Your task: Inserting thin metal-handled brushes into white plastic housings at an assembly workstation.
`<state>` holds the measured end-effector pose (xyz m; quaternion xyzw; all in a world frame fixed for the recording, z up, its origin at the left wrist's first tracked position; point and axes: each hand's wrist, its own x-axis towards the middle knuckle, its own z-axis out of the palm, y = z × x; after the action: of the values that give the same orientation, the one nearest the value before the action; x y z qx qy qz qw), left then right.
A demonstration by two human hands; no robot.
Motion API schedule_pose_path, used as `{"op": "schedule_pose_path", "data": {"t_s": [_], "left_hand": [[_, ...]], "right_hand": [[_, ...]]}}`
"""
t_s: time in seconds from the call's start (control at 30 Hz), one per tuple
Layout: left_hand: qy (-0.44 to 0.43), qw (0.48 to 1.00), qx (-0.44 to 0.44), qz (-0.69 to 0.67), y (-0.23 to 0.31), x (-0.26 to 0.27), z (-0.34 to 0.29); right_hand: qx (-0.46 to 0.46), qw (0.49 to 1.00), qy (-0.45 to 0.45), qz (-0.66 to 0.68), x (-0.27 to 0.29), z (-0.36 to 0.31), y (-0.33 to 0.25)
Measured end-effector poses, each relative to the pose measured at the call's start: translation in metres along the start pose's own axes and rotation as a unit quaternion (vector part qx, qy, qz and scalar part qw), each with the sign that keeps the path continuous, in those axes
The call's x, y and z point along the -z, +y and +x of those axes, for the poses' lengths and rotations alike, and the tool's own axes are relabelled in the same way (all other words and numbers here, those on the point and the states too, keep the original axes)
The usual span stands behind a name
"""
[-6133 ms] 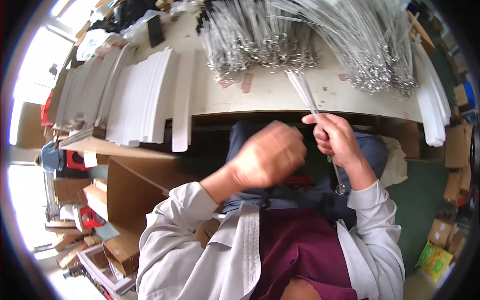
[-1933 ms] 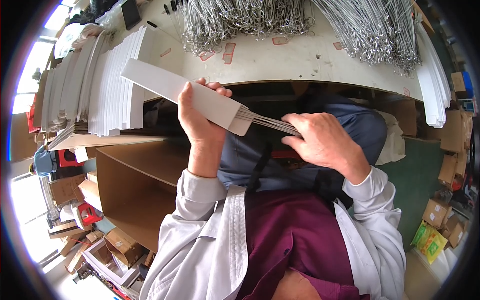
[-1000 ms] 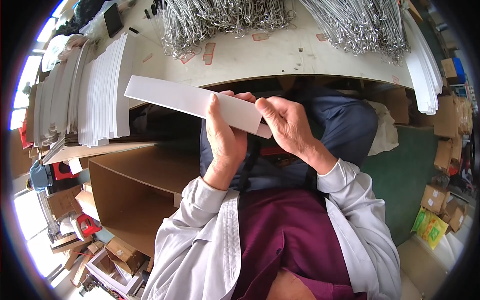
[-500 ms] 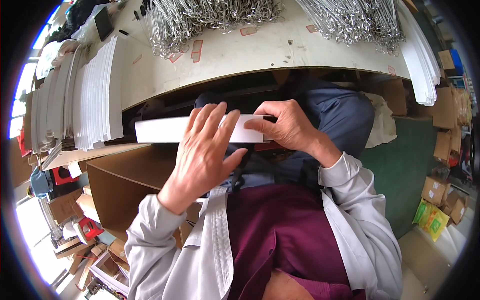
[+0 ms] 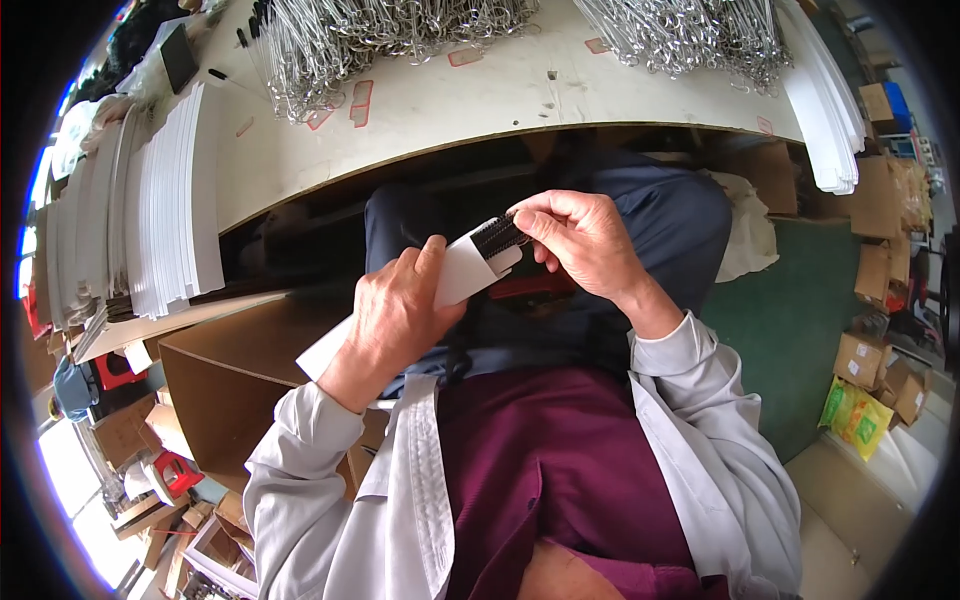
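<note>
A long, narrow white box [image 5: 464,271] slants over my lap, its open end toward the upper right. My left hand [image 5: 392,318] is wrapped round its middle, with the lower part passing under my wrist. Out of the open end pokes a bundle of black bristly ends [image 5: 494,237], with a small white flap beside it. The fingertips of my right hand [image 5: 578,238] are closed on that bundle at the mouth of the box. How far the bundle reaches inside is hidden.
Piles of looped metal rods [image 5: 690,40] lie on the white table [image 5: 420,105] ahead. Folded white boxes stand in a row [image 5: 170,200] at the left, and more white pieces [image 5: 822,110] lie at the right. A large open cardboard box [image 5: 225,375] sits beside my left arm.
The white box has tilted from level to slanting, its open end raised to the right. My left hand has closed round it; my right fingers have shifted to the black bundle now showing.
</note>
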<state>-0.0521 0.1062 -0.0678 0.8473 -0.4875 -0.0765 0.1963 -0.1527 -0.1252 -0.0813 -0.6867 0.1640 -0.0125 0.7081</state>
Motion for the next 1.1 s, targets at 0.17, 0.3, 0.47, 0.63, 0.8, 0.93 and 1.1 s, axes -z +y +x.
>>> {"op": "schedule_pose_path", "data": {"t_s": [0.17, 0.3, 0.47, 0.63, 0.8, 0.93, 1.1], "left_hand": [[0.011, 1.000, 0.012, 0.018, 0.002, -0.005, -0.003], [0.004, 0.998, 0.051, -0.045, 0.004, -0.008, -0.005], [0.006, 0.995, 0.068, -0.071, 0.008, -0.012, -0.005], [-0.015, 0.988, 0.121, -0.095, 0.013, -0.013, -0.005], [0.003, 0.990, 0.105, -0.095, 0.011, -0.017, -0.006], [0.044, 0.988, 0.099, -0.114, 0.009, -0.024, -0.008], [0.030, 0.986, 0.106, -0.125, 0.012, -0.032, -0.011]], "right_hand": [[0.052, 0.998, 0.034, -0.023, -0.007, -0.002, 0.000], [0.012, 0.999, 0.020, 0.049, -0.006, -0.003, 0.003], [0.074, 0.994, 0.081, -0.006, -0.025, -0.003, 0.012], [0.244, 0.948, 0.126, -0.160, -0.033, -0.005, 0.023], [0.262, 0.934, 0.126, -0.209, -0.035, -0.014, 0.016], [0.277, 0.914, 0.067, -0.289, -0.040, -0.020, 0.013], [0.188, 0.967, -0.003, -0.170, -0.038, -0.022, 0.023]]}}
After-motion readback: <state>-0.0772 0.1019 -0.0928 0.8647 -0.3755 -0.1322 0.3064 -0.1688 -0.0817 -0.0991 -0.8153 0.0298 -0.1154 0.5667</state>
